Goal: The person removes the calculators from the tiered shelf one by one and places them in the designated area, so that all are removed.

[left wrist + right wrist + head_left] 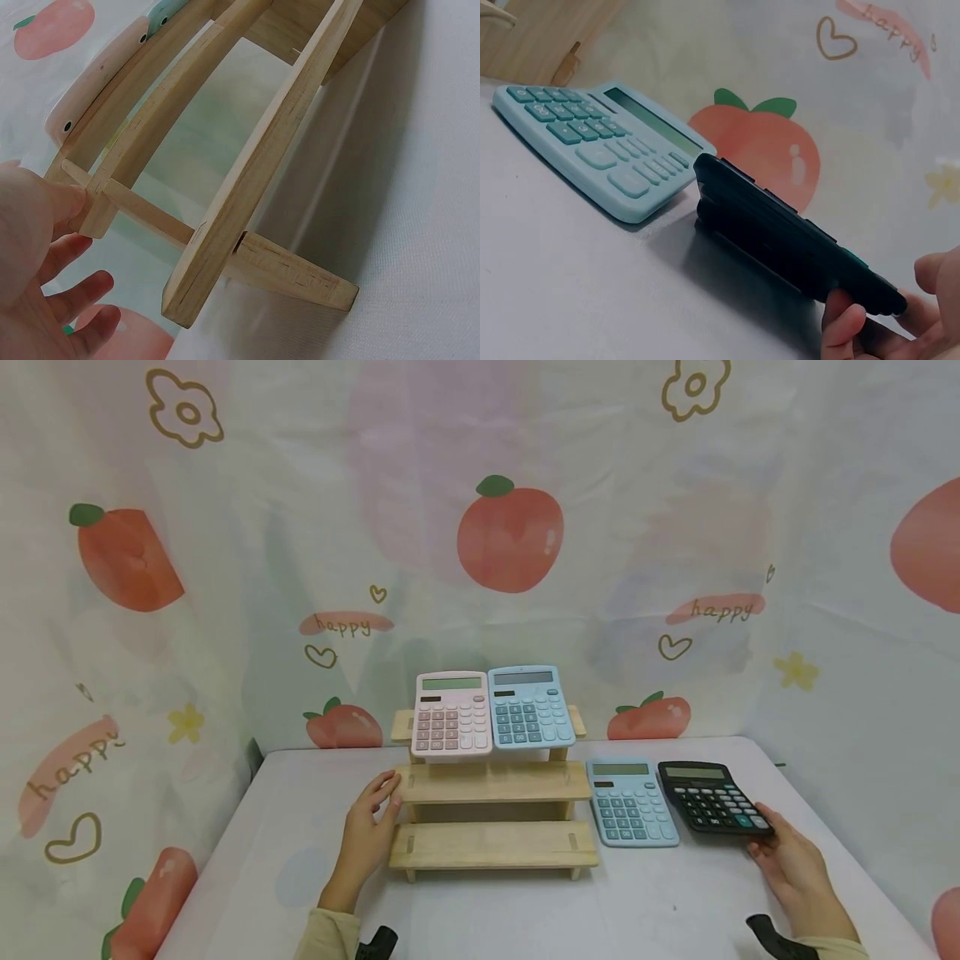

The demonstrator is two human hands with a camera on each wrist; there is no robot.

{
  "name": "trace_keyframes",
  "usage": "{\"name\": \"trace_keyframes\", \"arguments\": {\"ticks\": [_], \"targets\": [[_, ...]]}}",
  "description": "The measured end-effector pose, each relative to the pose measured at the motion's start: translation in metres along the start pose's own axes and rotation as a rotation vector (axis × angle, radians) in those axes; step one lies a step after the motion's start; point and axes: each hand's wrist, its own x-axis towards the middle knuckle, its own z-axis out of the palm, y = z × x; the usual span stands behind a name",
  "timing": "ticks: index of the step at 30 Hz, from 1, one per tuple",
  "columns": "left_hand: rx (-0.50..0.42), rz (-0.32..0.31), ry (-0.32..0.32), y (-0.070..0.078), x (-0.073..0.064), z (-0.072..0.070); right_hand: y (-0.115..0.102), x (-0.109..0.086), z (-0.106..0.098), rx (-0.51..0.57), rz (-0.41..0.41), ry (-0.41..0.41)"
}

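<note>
A three-tier wooden display rack (491,846) stands mid-table. At the left end of its middle tier, the thumb and forefinger of my left hand (370,835) pinch the board; in the left wrist view the other fingers of that hand (37,277) spread loosely below. My right hand (795,864) grips a black calculator (712,802) by its near right corner. The right wrist view has the black calculator (780,232) tilted, its near end raised off the table, with fingertips (846,324) underneath. A blue calculator (633,810) lies just left of it, beside the rack.
On the top tier lean a pink calculator (452,718) and another blue calculator (528,714), side by side. The white table (247,860) ends at a fruit-printed cloth backdrop (600,527) behind and at both sides.
</note>
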Motion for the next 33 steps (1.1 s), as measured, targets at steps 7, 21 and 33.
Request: {"name": "trace_keyframes", "arguments": {"ticks": [7,21,33], "targets": [[-0.005,-0.009,-0.004,0.001,0.0,0.0,0.0,-0.001,0.004,-0.136,-0.028,0.068],[0.003,-0.002,-0.001,0.003,0.0,0.0,0.003,-0.007,0.018,-0.604,-0.175,0.083],[-0.001,0.006,0.004,0.001,0.0,0.0,0.001,-0.014,0.024,-0.778,-0.236,0.107]]}}
